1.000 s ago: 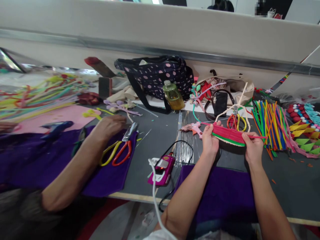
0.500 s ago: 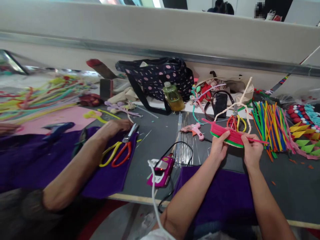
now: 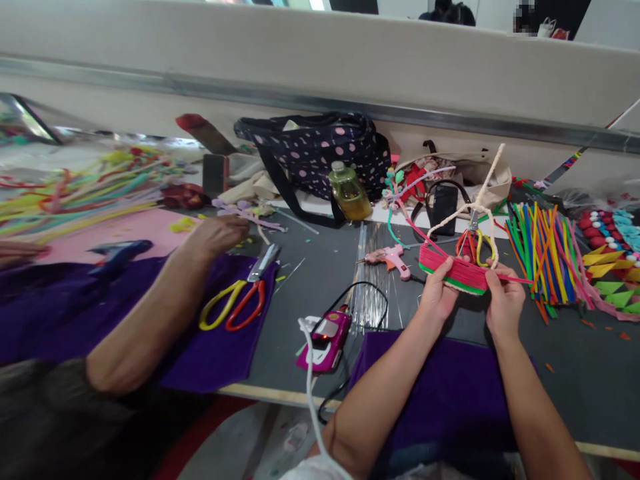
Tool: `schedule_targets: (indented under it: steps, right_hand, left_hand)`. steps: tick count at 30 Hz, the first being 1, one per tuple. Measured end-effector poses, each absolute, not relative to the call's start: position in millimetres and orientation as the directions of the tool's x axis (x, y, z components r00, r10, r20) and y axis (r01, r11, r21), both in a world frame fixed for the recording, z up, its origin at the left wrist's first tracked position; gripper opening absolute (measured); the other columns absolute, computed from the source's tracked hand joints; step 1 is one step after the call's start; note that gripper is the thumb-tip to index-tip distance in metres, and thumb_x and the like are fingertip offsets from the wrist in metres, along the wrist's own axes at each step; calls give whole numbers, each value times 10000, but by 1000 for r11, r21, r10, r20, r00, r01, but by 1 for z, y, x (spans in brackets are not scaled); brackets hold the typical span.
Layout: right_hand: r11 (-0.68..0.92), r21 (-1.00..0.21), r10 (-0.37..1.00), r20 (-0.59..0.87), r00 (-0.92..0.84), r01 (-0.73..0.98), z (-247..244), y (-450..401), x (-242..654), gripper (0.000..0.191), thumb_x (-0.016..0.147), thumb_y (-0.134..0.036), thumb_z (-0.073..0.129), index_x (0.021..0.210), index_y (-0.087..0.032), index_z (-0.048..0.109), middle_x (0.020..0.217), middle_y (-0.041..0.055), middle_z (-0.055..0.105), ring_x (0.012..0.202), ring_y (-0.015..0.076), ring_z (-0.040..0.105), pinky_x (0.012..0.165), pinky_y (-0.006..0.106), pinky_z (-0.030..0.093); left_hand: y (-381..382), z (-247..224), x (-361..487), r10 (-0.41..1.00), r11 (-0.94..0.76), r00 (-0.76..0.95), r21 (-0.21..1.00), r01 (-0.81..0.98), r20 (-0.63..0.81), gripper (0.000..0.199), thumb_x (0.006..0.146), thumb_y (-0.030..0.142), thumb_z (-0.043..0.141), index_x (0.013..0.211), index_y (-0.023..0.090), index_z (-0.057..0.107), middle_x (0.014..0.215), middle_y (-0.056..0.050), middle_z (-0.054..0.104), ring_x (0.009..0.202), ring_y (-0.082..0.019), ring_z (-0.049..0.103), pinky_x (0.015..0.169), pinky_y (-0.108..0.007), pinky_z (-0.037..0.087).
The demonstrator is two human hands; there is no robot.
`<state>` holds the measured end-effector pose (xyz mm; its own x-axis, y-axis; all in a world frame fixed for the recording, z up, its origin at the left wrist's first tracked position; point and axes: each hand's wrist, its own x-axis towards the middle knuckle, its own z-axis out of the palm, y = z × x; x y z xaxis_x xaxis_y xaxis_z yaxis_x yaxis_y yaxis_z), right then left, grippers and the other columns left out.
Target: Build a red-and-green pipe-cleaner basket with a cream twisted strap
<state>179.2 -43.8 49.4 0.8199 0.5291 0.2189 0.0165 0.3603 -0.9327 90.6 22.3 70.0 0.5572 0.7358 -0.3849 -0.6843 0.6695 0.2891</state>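
Between my hands is a half-round piece of pink, green and white pipe cleaners [image 3: 465, 274], shaped like a watermelon slice. My left hand [image 3: 440, 293] pinches its left part, thumb on the pink face. At its right end, my right hand [image 3: 505, 303] grips the piece, fingers closed around the edge, with a pink strand sticking out past them. Another loose pink strand rises from the upper left. Just behind stand a cream twisted pipe-cleaner frame [image 3: 481, 200] and red-and-yellow-handled scissors [image 3: 484, 248]. Below my forearms lies a purple cloth [image 3: 445, 393].
A pink glue gun [image 3: 395, 259] and a magenta power box [image 3: 327, 341] with cords lie to my left. Colourful pipe cleaners [image 3: 550, 253] are bundled at right. A co-worker's arm [image 3: 150, 307] reaches over purple cloth near other scissors [image 3: 250, 287]. A bottle [image 3: 350, 193] stands behind.
The loose pink strand at the piece's left end now points up and back instead of lying short beside it. The co-worker's hand has moved left, away from the scissors.
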Motion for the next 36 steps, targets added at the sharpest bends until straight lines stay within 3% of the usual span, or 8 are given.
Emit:
schedule_targets:
  steps: [7, 11, 17, 23, 36]
  right_hand:
    - [331, -910, 594, -3, 804, -248, 49, -44, 184, 202, 672, -306, 761, 733, -174, 621, 777, 5, 663, 696, 133, 616, 689, 286, 485]
    - [279, -907, 629, -76, 774, -316, 53, -46, 187, 214, 655, -308, 770, 689, -174, 607, 658, -29, 615, 580, 104, 566, 584, 242, 450]
    - [286, -919, 626, -35, 779, -271, 54, -46, 188, 222, 658, -323, 771, 685, -171, 611, 668, -21, 622, 624, 119, 579, 628, 263, 468]
    - [284, -927, 634, -10, 774, -245, 55, -46, 186, 221, 660, -326, 772, 694, -171, 618, 667, -19, 621, 613, 114, 572, 625, 261, 464]
    - [285, -949, 602, 68, 796, -134, 53, -47, 188, 223, 657, -343, 770, 736, -178, 645, 713, -2, 648, 631, 128, 580, 653, 292, 473]
  left_hand:
    - [27, 66, 88, 724, 667, 568, 187, -721, -390, 36, 782, 128, 647, 811, 110, 659, 866, -89, 733, 920, -193, 693, 987, -343, 472]
    - [26, 68, 87, 714, 681, 594, 170, -712, -372, 44, 806, 128, 614, 784, 114, 649, 850, -90, 729, 857, -178, 699, 958, -333, 488]
    - [25, 69, 87, 742, 664, 601, 207, -718, -296, 82, 826, 152, 588, 772, 119, 640, 792, -68, 712, 760, -160, 689, 901, -331, 513]
    - [28, 72, 85, 768, 629, 552, 219, -746, -324, 100, 831, 136, 569, 752, 124, 629, 762, -56, 696, 727, -137, 674, 845, -285, 520]
    - [30, 69, 86, 734, 653, 531, 226, -723, -423, 49, 779, 156, 640, 792, 113, 661, 819, -72, 723, 839, -175, 694, 942, -314, 491]
